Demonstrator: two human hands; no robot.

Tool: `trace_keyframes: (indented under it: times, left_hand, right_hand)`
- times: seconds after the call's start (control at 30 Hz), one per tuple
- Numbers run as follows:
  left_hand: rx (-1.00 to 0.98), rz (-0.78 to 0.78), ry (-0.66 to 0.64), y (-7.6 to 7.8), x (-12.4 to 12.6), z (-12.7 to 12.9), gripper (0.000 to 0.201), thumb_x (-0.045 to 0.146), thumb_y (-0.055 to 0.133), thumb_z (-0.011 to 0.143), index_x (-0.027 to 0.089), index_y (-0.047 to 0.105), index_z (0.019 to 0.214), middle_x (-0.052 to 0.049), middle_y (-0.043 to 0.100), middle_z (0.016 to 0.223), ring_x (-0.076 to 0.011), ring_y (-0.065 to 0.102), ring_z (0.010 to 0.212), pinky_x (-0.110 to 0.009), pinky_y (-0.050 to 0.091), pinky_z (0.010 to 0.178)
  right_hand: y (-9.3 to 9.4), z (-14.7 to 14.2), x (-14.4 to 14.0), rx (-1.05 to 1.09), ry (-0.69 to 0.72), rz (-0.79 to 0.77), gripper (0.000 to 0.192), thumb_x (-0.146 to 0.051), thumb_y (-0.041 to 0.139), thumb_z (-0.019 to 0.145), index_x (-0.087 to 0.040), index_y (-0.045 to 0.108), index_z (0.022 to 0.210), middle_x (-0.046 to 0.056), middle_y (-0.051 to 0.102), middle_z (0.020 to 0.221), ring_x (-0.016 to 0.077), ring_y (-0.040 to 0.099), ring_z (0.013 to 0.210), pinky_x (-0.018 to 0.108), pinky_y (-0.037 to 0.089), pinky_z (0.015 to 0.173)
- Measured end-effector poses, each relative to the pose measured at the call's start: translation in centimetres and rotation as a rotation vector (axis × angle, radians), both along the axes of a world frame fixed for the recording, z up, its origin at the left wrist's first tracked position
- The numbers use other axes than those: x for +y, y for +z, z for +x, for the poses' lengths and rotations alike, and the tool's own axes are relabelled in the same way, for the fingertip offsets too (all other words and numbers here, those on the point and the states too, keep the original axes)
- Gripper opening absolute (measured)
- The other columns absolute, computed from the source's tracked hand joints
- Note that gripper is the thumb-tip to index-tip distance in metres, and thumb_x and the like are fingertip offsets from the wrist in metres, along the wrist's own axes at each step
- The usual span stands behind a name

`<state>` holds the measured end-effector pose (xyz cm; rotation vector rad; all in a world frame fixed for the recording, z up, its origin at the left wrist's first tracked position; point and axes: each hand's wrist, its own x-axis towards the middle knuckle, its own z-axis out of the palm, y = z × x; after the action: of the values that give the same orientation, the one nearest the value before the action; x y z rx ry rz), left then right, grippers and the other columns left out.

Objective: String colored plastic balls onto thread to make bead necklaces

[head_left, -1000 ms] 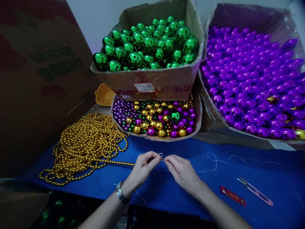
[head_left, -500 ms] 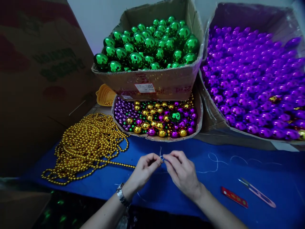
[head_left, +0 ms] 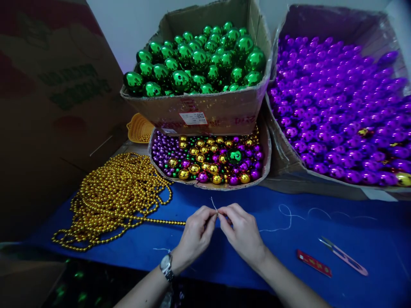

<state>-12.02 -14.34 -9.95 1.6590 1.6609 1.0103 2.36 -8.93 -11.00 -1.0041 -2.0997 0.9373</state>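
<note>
Single head view only; we have no second view to compare. We look forward and steeply down from above the near edge of the blue table (head_left: 321,231). Hands sit close at near centre; the green-ball box (head_left: 199,107) lies far centre, the purple-ball box (head_left: 289,162) far right.

A small craft workshop for stringing bead garlands. On the blue worktop (head_left: 321,239), a cardboard box of green baubles (head_left: 199,64) sits above a tray of mixed beads (head_left: 208,158); right of it a box of purple baubles (head_left: 337,107), left of it piled gold bead strings (head_left: 118,192); thread snips (head_left: 343,256) lie nearer.
</note>
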Motion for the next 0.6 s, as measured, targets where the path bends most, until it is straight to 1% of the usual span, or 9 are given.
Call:
trace_keyframes:
  times: [0.07, 0.13, 0.2, 0.27, 0.33, 0.43, 0.5, 0.53, 0.6]
  left_hand:
    - [0.042, 0.02, 0.02, -0.3, 0.0, 0.3, 0.019, 0.022, 0.042, 0.09, 0.017, 0.061, 0.087, -0.006, 0.06, 0.081, -0.017, 0.055, 0.075, -0.027, 0.042, 0.069]
    - [0.03, -0.002, 0.051, -0.5, 0.1, 0.4, 0.019, 0.024, 0.043, 0.089, 0.016, 0.06, 0.085, -0.005, 0.059, 0.079, -0.0167, 0.055, 0.073, -0.026, 0.042, 0.067]
    - [-0.057, -0.06, 0.075, -0.7, 0.1, 0.3, 0.021, 0.028, 0.044, 0.09, 0.016, 0.059, 0.083, -0.004, 0.059, 0.077, -0.0158, 0.054, 0.071, -0.025, 0.042, 0.065]
    - [-0.155, -0.121, 0.077, -0.7, 0.3, 0.0, 0.023, 0.032, 0.043, 0.09, 0.016, 0.058, 0.081, -0.003, 0.059, 0.075, -0.0149, 0.053, 0.069, -0.024, 0.042, 0.063]
    - [-0.186, -0.151, 0.066, -0.5, 0.3, -0.4, 0.025, 0.034, 0.044, 0.09, 0.016, 0.058, 0.08, -0.001, 0.059, 0.072, -0.0142, 0.052, 0.066, -0.023, 0.041, 0.06]
    - [-0.088, -0.122, 0.02, 0.2, 0.4, -0.6, 0.024, 0.032, 0.044, 0.09, 0.017, 0.058, 0.079, -0.002, 0.058, 0.073, -0.0142, 0.052, 0.066, -0.023, 0.04, 0.06]
    - [0.021, -0.067, -0.045, 0.8, 0.5, -0.9, 0.023, 0.029, 0.042, 0.091, 0.017, 0.058, 0.08, -0.003, 0.059, 0.076, -0.015, 0.054, 0.07, -0.024, 0.041, 0.064]
    - [0.088, -0.032, -0.079, 1.0, 0.5, -1.2, 0.022, 0.028, 0.041, 0.091, 0.018, 0.059, 0.082, -0.004, 0.06, 0.078, -0.0157, 0.054, 0.072, -0.026, 0.042, 0.067]
    - [0.236, 0.051, -0.116, 1.4, 0.6, -2.1, 0.02, 0.025, 0.042, 0.091, 0.019, 0.061, 0.087, -0.006, 0.062, 0.083, -0.0178, 0.054, 0.079, -0.029, 0.042, 0.073]
  right_hand:
    - [-0.2, -0.3, -0.2, 0.048, -0.025, -0.047, 0.016, -0.02, 0.05, 0.086, -0.021, 0.065, 0.087, 0.006, 0.061, 0.085, 0.0177, 0.057, 0.077, 0.028, 0.043, 0.073]
    - [-0.6, -0.6, -0.4, 0.123, -0.063, -0.111, 0.014, -0.022, 0.05, 0.085, -0.02, 0.064, 0.084, 0.007, 0.059, 0.084, 0.0183, 0.056, 0.078, 0.029, 0.042, 0.073]
    - [-0.8, -0.7, -0.3, 0.22, -0.087, -0.21, 0.013, -0.025, 0.051, 0.084, -0.019, 0.062, 0.081, 0.005, 0.057, 0.08, 0.0168, 0.054, 0.073, 0.027, 0.044, 0.068]
    - [-0.9, -0.5, 0.2, 0.339, -0.087, -0.337, 0.016, -0.029, 0.048, 0.087, -0.018, 0.059, 0.081, 0.003, 0.055, 0.072, 0.0135, 0.052, 0.063, 0.024, 0.044, 0.058]
    - [-0.6, 0.0, 0.7, 0.471, -0.079, -0.468, 0.02, -0.034, 0.045, 0.089, -0.018, 0.056, 0.083, 0.001, 0.054, 0.07, 0.011, 0.05, 0.056, 0.022, 0.043, 0.052]
    - [0.2, 0.4, 1.2, 0.657, -0.082, -0.63, 0.02, -0.037, 0.047, 0.088, -0.018, 0.053, 0.086, 0.002, 0.056, 0.082, 0.0092, 0.051, 0.057, 0.021, 0.043, 0.052]
    - [0.8, 0.4, 1.3, 0.754, -0.086, -0.718, 0.017, -0.036, 0.049, 0.087, -0.019, 0.051, 0.089, 0.003, 0.056, 0.09, 0.0079, 0.049, 0.056, 0.021, 0.043, 0.05]
    - [1.2, 0.4, 1.3, 0.791, -0.083, -0.757, 0.016, -0.036, 0.05, 0.087, -0.02, 0.05, 0.089, 0.002, 0.056, 0.089, 0.0076, 0.049, 0.055, 0.021, 0.043, 0.049]
    - [2.0, 0.5, 1.3, 0.853, -0.075, -0.819, 0.013, -0.034, 0.05, 0.087, -0.021, 0.048, 0.087, -0.002, 0.052, 0.077, 0.0079, 0.048, 0.054, 0.021, 0.043, 0.049]
